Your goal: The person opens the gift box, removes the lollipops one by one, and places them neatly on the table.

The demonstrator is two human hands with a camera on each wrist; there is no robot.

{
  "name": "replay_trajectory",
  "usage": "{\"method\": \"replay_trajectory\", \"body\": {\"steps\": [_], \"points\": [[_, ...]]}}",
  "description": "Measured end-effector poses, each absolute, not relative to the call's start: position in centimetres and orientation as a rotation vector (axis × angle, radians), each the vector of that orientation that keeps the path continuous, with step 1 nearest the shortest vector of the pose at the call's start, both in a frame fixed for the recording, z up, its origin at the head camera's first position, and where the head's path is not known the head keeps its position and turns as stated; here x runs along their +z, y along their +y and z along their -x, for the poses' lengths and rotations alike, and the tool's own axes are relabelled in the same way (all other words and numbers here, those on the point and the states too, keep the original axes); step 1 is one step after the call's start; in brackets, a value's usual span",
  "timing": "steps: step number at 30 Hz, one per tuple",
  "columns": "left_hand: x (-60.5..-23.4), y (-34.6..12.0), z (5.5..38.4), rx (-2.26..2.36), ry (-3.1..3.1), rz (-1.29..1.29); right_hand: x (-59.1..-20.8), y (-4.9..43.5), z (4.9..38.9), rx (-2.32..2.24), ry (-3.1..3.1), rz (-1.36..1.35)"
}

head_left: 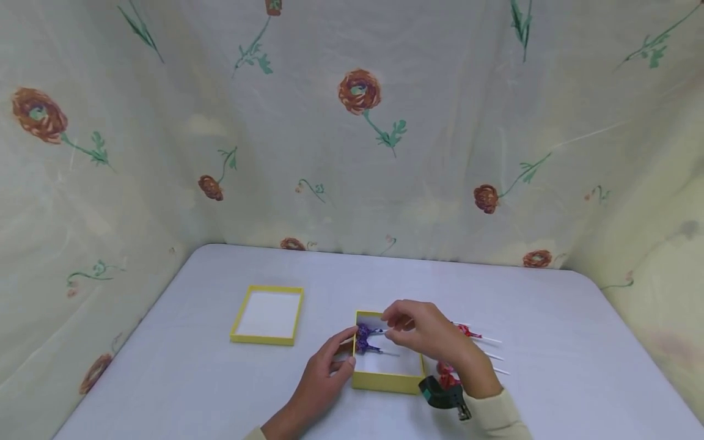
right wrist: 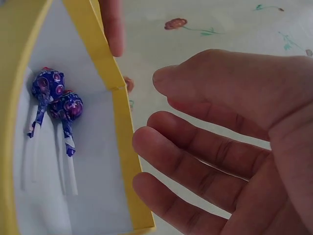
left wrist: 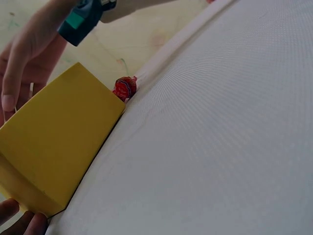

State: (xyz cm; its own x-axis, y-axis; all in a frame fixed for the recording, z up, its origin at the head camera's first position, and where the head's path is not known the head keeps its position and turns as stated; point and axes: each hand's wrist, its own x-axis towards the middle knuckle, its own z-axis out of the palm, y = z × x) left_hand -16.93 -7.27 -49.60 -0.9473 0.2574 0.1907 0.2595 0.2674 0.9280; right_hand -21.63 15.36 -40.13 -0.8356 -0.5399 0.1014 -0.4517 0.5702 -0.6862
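Observation:
A yellow box (head_left: 387, 384) with a white inside stands uncovered on the table. Two lollipops in purple wrappers lie side by side against its left wall, one (right wrist: 48, 85) slightly apart from the other lollipop (right wrist: 68, 106), their white sticks pointing right. My left hand (head_left: 326, 371) touches the outside of the left wall, thumb close to the front corner. Over the box hangs my right hand (head_left: 431, 335), its fingers loosely bent and spread. The right wrist view shows nothing between thumb and fingers.
Left of the box lies a shallow yellow-rimmed lid (head_left: 263, 340), white inside up. Several red-wrapped lollipops (head_left: 448, 380) lie right of the box, partly hidden by the right arm. A dark wrist device (head_left: 442, 394) sits under that wrist. Flowered cloth (head_left: 429, 122) hangs behind the table.

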Motion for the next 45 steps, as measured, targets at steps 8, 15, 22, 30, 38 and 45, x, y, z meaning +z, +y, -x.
{"method": "replay_trajectory", "body": {"steps": [8, 15, 22, 30, 38, 45], "points": [[-49.7, -7.3, 16.9, -1.842, -2.492, 0.507, -40.6, 14.3, 21.5, -1.123, 2.633, 0.883], [-49.6, -7.3, 16.9, -1.849, -2.490, 0.526, -41.6, 13.3, 21.6, -1.134, 2.599, 0.952], [-49.6, -7.4, 17.0, -1.856, -2.502, 0.525, -42.7, 12.9, 21.8, -1.124, 2.618, 0.969], [-49.4, -7.3, 16.9, -1.873, -2.503, 0.525, -43.7, 12.6, 22.0, -1.083, 2.675, 0.915], [-49.6, -7.3, 16.9, -1.861, -2.507, 0.531, -44.2, 12.2, 22.0, -0.986, 2.724, 0.853], [-49.8, -7.3, 17.0, -1.838, -2.499, 0.543, -44.4, 12.0, 21.9, -0.845, 2.787, 0.849]]}}
